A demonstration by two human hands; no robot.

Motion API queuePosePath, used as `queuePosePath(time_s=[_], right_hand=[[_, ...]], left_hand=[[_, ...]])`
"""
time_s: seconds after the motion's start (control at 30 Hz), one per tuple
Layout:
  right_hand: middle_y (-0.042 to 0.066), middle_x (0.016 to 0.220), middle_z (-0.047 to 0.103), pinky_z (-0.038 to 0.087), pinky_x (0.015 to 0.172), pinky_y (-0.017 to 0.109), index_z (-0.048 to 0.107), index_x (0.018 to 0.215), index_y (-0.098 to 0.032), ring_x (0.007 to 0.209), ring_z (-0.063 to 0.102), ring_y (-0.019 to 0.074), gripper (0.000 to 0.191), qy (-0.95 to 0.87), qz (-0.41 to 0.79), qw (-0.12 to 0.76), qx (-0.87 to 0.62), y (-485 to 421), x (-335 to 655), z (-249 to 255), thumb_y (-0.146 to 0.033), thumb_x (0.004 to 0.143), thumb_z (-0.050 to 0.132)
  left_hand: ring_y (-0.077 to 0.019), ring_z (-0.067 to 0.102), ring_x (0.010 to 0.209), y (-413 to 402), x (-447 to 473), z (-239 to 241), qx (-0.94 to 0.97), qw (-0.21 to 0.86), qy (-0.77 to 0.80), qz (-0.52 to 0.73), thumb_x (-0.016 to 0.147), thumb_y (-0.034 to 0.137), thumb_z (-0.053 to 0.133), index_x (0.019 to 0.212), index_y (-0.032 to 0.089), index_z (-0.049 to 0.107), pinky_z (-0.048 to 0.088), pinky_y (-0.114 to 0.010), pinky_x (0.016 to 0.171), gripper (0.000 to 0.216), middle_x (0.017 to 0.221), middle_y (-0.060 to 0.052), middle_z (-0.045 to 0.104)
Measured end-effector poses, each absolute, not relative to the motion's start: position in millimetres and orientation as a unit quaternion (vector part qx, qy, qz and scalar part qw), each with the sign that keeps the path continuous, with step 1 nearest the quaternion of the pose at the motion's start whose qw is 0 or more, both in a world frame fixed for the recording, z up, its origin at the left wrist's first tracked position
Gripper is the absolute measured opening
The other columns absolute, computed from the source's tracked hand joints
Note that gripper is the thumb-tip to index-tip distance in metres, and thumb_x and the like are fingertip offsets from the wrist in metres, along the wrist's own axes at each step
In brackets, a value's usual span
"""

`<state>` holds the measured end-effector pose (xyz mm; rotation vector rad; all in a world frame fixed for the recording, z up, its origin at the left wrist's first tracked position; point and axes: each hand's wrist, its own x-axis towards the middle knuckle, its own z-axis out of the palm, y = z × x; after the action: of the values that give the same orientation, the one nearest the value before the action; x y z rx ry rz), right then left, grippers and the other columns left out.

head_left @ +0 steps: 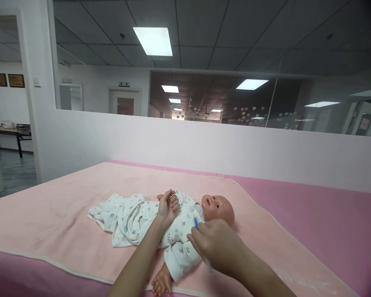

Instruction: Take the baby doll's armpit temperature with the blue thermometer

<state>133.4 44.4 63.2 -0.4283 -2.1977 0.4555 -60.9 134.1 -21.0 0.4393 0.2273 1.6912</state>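
Observation:
A baby doll (224, 208) lies on its back with its head to the right, dressed in a white outfit (184, 225) with a small green and grey print. My left hand (169, 206) is at the doll's chest, close to its far hand (159, 197), with fingers curled in; whatever they may grip is hidden. Over the near shoulder, by the doll's chin, my right hand (218, 243) is closed around a slim stick with a blue end (196, 223). Something pale and blurred shows below that fist. The doll's near hand (162, 281) rests on the blanket's edge.
A peach blanket (64, 202) with a pale border covers part of a pink mat (327, 210). Behind it runs a low white wall (219, 148) topped by glass panes. A doorway at left shows a table (12, 134) in another room.

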Motion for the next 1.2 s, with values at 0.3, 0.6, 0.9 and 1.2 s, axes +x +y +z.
queuePosePath(time_s=[0.3,0.6,0.9,1.2], right_hand=[[0.002,0.048,0.057,0.038,0.039,0.017,0.062,0.061,-0.014,0.043,0.048,0.0080,0.047,-0.902,0.135,0.378,-0.157,44,149,26,-0.043,0.083,0.032],[-0.003,0.051,0.051,0.034,0.045,0.021,0.050,0.077,-0.020,0.043,0.047,0.0099,0.020,-0.853,0.005,0.304,-0.425,81,193,-36,-0.032,0.084,0.034],[0.005,0.080,0.064,0.046,0.062,0.026,0.062,0.087,-0.023,0.072,0.059,0.0154,0.031,-0.874,-0.113,0.258,-0.396,119,221,-71,-0.012,0.075,0.035],[0.005,0.086,0.066,0.045,0.061,0.027,0.061,0.100,-0.021,0.074,0.058,0.0166,0.047,-0.818,-0.136,0.405,-0.386,116,182,-32,-0.002,0.068,0.031]], left_hand=[[-0.0013,0.023,0.031,133,-61,-20,0.198,0.629,0.117,0.742,0.073,0.021,0.052,0.066,0.014,0.049,0.015,-0.013,0.031,0.011,0.041,0.009,0.026],[-0.0078,0.040,0.050,135,-51,-24,0.365,0.407,0.331,0.769,0.068,0.021,0.055,0.058,0.014,0.057,0.030,-0.018,0.049,0.011,0.053,0.002,0.046],[-0.0236,0.043,0.081,130,-43,-33,0.604,0.176,0.451,0.633,0.061,0.022,0.063,0.057,0.024,0.066,0.029,-0.029,0.080,0.006,0.066,-0.005,0.057],[-0.0238,0.043,0.084,125,-43,-29,0.656,0.170,0.455,0.577,0.064,0.027,0.061,0.067,0.025,0.067,0.026,-0.031,0.083,0.007,0.077,-0.004,0.060]])
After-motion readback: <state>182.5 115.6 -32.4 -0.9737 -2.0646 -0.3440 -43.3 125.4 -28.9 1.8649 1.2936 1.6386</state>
